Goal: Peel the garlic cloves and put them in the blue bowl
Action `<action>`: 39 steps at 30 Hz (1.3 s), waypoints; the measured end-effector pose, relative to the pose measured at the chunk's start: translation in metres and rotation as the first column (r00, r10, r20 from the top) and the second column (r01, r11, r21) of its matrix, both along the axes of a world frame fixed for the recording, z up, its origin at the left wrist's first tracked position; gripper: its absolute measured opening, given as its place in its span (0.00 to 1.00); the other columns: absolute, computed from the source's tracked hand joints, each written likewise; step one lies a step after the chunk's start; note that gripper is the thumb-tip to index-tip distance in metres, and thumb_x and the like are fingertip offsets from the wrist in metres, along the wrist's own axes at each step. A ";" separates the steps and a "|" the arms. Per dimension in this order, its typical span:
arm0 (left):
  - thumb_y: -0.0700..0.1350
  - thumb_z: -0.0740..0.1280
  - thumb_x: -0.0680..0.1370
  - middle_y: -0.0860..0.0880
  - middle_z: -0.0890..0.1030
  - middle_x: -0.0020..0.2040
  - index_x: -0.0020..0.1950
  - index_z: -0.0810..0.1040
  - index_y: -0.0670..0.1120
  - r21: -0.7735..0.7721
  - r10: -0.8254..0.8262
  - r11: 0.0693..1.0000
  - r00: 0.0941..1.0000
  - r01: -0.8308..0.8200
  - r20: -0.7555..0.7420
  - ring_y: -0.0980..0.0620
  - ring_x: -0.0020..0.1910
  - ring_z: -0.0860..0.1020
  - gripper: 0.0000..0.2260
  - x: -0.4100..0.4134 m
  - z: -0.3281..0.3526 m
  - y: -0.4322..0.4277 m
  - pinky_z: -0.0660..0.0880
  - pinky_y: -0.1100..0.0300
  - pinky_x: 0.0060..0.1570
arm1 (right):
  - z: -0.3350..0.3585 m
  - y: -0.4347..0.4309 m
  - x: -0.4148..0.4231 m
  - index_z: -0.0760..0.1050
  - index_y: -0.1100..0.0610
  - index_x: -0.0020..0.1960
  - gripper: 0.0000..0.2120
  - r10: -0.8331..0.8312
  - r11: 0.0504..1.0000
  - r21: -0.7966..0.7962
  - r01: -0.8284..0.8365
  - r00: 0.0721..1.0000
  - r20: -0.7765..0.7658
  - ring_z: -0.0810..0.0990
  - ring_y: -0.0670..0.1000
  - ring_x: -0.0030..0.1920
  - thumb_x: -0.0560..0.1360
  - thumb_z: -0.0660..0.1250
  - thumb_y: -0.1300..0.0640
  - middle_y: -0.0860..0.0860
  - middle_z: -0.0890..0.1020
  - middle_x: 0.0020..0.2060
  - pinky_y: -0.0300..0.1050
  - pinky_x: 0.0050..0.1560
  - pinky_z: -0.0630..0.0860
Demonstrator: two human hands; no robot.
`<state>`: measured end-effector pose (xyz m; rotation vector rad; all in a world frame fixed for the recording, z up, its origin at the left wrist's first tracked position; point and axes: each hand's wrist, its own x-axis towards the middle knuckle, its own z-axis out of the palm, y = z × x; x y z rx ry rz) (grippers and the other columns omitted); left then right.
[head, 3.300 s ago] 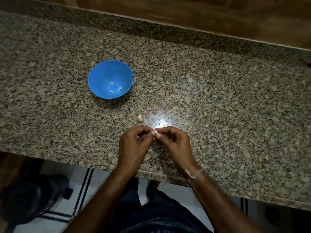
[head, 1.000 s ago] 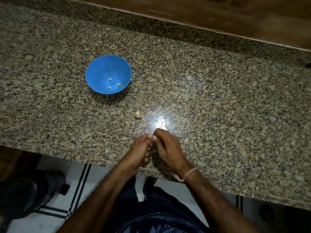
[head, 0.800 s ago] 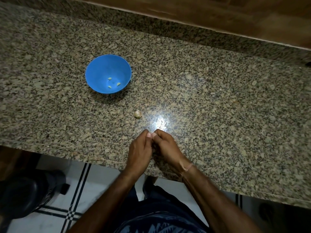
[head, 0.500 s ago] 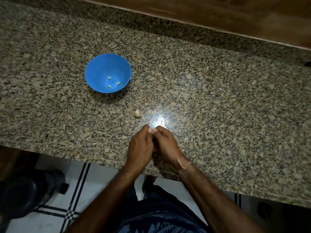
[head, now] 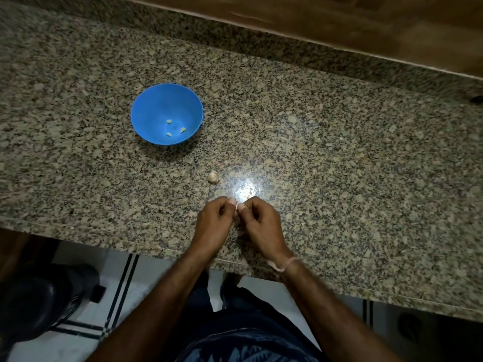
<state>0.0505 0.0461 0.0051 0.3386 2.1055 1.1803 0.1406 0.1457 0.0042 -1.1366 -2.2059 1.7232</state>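
A blue bowl (head: 146,108) stands on the granite counter at the left, with three small peeled garlic cloves (head: 168,121) lying in its bottom. A pale piece of unpeeled garlic (head: 213,176) lies on the counter between the bowl and my hands. My left hand (head: 213,223) and my right hand (head: 261,223) meet thumb to thumb near the counter's front edge. They pinch a small garlic clove (head: 236,211) between the fingertips; only a pale sliver of it shows.
The granite counter (head: 339,152) runs wide to the right, with a raised granite lip and wooden wall behind. Its front edge passes just under my wrists. A dark round object (head: 34,304) stands on the tiled floor at the lower left.
My hands have shifted slightly forward on the counter and opened a little apart at the knuckles, still working the clove between the thumbs. The bowl and the loose garlic piece have not moved.
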 end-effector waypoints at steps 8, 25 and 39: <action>0.50 0.65 0.84 0.51 0.81 0.36 0.44 0.80 0.47 -0.062 -0.075 0.996 0.983 0.065 -0.169 0.54 0.36 0.78 0.13 -0.003 0.007 -0.006 0.70 0.61 0.35 | 0.001 0.010 0.006 0.81 0.55 0.46 0.04 0.084 0.988 0.133 -0.074 0.994 -0.073 0.80 0.46 0.36 0.80 0.72 0.58 0.47 0.83 0.36 0.36 0.37 0.75; 0.39 0.74 0.78 0.44 0.86 0.39 0.52 0.86 0.39 0.068 0.289 0.928 0.824 -0.366 0.487 0.52 0.35 0.81 0.04 -0.002 0.006 -0.007 0.81 0.57 0.41 | -0.002 0.004 0.006 0.80 0.54 0.49 0.06 0.108 0.983 0.159 -0.097 0.992 -0.067 0.79 0.49 0.35 0.83 0.68 0.55 0.48 0.82 0.36 0.38 0.34 0.73; 0.38 0.74 0.77 0.44 0.87 0.42 0.49 0.86 0.41 0.078 0.297 0.900 0.733 -0.430 0.611 0.53 0.38 0.83 0.03 -0.002 0.002 -0.005 0.82 0.61 0.40 | 0.000 0.004 0.007 0.74 0.54 0.46 0.08 0.145 0.966 0.224 -0.131 0.988 -0.047 0.72 0.46 0.34 0.84 0.65 0.54 0.48 0.77 0.36 0.40 0.34 0.67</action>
